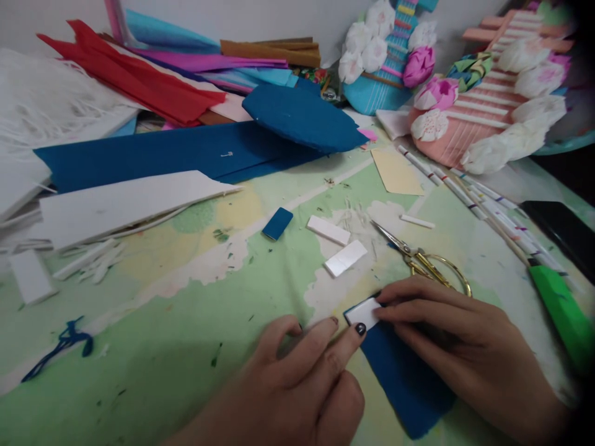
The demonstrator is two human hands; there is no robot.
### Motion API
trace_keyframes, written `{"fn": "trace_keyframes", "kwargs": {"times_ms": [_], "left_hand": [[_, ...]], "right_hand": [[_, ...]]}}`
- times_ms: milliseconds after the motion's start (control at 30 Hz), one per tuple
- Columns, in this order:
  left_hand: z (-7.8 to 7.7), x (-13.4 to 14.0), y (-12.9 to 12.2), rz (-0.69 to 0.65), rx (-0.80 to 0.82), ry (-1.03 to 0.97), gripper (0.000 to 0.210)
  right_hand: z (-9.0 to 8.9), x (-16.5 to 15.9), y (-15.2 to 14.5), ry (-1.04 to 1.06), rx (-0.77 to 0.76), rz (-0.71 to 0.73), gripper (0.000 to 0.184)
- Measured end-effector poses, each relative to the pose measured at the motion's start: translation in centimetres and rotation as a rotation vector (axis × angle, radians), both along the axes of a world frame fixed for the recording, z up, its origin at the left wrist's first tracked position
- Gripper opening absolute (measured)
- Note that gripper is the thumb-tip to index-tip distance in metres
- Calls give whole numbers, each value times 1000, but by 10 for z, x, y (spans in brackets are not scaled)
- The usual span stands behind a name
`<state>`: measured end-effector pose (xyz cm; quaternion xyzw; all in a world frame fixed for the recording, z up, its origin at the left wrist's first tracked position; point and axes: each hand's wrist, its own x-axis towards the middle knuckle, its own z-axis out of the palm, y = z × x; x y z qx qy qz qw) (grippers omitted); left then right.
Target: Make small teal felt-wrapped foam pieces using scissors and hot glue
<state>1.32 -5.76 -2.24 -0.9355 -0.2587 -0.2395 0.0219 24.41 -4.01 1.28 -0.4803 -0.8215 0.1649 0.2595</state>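
Note:
A small white foam rectangle (362,314) lies on the upper end of a dark blue crepe paper strip (409,378). My left hand (311,384) reaches in from below, fingers stretched, with a dark-nailed fingertip touching the foam's near edge. From the right, my right hand (458,337) grips the foam's right end and the paper's edge with its fingertips; its thumb is mostly hidden. Just beyond it rest gold-handled scissors (418,254), blades apart. Two bare white foam rectangles (329,230) and a blue-covered one (277,223) lie farther up the table.
Blue crepe paper (153,152), a blue oval board (302,118) and white foam sheet (125,207) lie at the back left. Two flower-decorated guitar models, blue (376,96) and pink (441,145), stand behind. Markers (465,192), a phone (562,232) and a green-handled tool (560,316) lie right.

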Motion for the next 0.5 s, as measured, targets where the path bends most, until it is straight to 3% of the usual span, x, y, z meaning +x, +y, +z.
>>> {"fn": "trace_keyframes", "kwargs": {"times_ms": [267, 500], "left_hand": [[18, -5, 3, -45, -49, 31, 21], [46, -12, -2, -180, 43, 65, 25]], "right_hand": [[2, -3, 1, 3, 14, 21, 22], [-2, 0, 0, 23, -5, 17, 23]]}}
